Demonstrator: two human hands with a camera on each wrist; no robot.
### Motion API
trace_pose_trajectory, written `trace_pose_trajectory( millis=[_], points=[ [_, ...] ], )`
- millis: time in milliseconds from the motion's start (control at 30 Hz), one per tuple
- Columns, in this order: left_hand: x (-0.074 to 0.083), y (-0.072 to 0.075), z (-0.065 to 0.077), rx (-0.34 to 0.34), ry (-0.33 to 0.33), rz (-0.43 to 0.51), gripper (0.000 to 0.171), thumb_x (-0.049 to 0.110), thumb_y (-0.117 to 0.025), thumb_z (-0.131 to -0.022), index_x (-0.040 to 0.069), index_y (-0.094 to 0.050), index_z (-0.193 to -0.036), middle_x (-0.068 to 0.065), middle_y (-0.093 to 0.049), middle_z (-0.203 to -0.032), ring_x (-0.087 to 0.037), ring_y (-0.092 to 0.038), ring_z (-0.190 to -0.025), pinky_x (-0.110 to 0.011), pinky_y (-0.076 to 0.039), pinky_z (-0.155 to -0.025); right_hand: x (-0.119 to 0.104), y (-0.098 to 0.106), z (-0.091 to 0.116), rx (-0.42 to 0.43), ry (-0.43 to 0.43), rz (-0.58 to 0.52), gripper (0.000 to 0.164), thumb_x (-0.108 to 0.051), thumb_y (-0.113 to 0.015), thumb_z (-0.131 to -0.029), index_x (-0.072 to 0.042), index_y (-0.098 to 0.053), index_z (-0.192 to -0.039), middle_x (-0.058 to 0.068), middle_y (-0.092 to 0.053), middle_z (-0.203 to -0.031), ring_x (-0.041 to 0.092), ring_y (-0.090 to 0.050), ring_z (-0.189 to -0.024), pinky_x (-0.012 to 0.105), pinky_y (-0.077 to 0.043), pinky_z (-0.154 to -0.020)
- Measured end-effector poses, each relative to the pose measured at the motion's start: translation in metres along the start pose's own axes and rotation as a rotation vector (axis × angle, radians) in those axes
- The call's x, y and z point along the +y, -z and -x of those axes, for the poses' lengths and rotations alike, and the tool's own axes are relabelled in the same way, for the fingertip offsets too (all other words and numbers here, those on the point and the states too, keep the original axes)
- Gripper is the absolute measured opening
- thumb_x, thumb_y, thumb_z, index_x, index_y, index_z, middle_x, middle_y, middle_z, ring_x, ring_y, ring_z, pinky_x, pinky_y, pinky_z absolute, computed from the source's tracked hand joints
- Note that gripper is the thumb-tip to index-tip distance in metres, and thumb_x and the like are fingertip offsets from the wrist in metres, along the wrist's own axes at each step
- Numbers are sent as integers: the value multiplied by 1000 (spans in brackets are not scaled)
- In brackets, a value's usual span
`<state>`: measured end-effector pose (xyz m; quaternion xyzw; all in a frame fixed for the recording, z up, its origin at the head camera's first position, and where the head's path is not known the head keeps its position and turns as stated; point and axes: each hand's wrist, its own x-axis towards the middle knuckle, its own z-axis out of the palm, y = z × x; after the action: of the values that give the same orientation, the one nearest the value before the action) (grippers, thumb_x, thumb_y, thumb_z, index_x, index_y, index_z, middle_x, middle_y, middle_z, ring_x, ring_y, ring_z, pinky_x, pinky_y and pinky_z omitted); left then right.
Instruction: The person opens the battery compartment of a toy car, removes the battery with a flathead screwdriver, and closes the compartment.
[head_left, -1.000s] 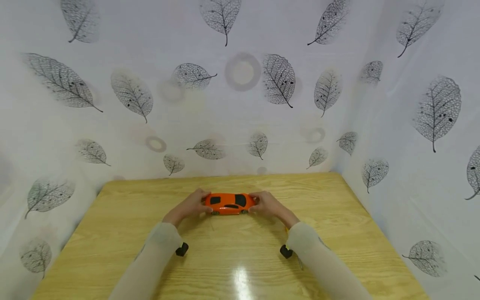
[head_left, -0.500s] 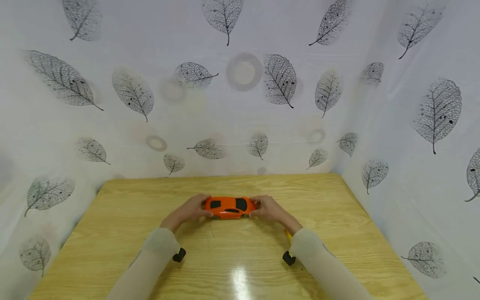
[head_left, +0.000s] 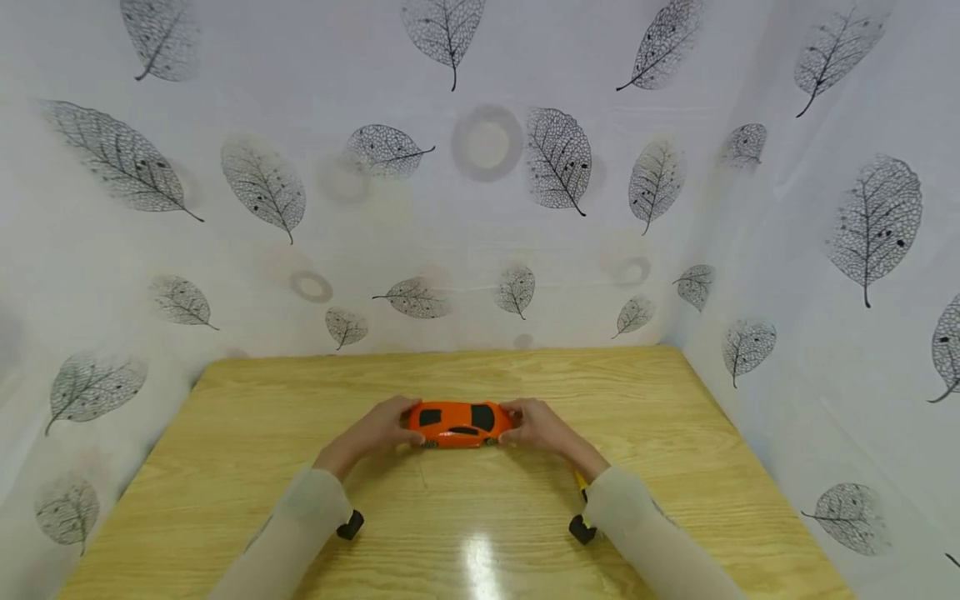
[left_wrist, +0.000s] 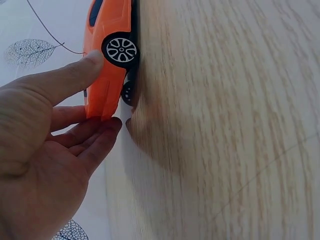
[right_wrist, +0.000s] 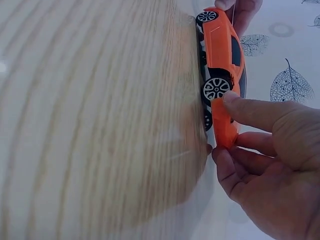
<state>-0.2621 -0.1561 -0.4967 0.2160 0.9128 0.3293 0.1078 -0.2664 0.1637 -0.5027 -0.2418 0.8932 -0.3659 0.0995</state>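
Observation:
An orange toy car point(head_left: 453, 423) with dark windows lies sideways across the middle of the table, its windshield end toward the right. My left hand point(head_left: 382, 429) grips its left end, thumb on the near side by the wheel and fingers round the end, as the left wrist view shows. At the other end, my right hand point(head_left: 542, 427) pinches the car the same way, the thumb close to a silver-spoked wheel point(right_wrist: 217, 89). Both wrist views show the wheels close over the wood, and the car's far side is hidden in them.
The light wood table point(head_left: 465, 500) reaches back to a white curtain point(head_left: 450, 225) printed with leaf patterns, which also runs along both sides. Black devices hang under both wrists, the right one point(head_left: 582, 529) with a yellow strip beside it.
Both hands have drawn the toy car a little toward the person, down the head view. The grip at each end looks the same as before.

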Motion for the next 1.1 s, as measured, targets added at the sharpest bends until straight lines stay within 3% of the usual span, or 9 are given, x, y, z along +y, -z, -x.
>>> trace_pose_trajectory(
  millis=[200, 867, 1100],
  points=[
    [5, 0, 5, -2, 8, -6, 70, 14, -84, -87, -12, -52, -144, -27, -59, -134, -37, -57, -121, -54, -46, -107, -3, 1, 6, -5, -2, 13, 60, -5, -84, -85, 12, -59, -137, 17, -72, -110, 19, -65, -89, 31, -56, -74],
    [15, -12, 26, 30, 48, 10, 70, 14, -89, -82, -12, -56, -139, -21, -63, -126, -32, -60, -114, -52, -48, -104, -8, -8, 27, -10, 23, -8, 60, -6, -85, -84, 13, -60, -135, 13, -72, -108, 18, -63, -88, 30, -55, -76],
    [17, -15, 31, 29, 19, -4, 70, 16, -89, -82, -11, -57, -138, -20, -64, -125, -32, -61, -113, -52, -49, -103, -9, -11, 34, 6, 29, 7, 58, -6, -84, -85, 12, -61, -135, 14, -72, -112, 17, -63, -90, 29, -54, -77]
  ],
)
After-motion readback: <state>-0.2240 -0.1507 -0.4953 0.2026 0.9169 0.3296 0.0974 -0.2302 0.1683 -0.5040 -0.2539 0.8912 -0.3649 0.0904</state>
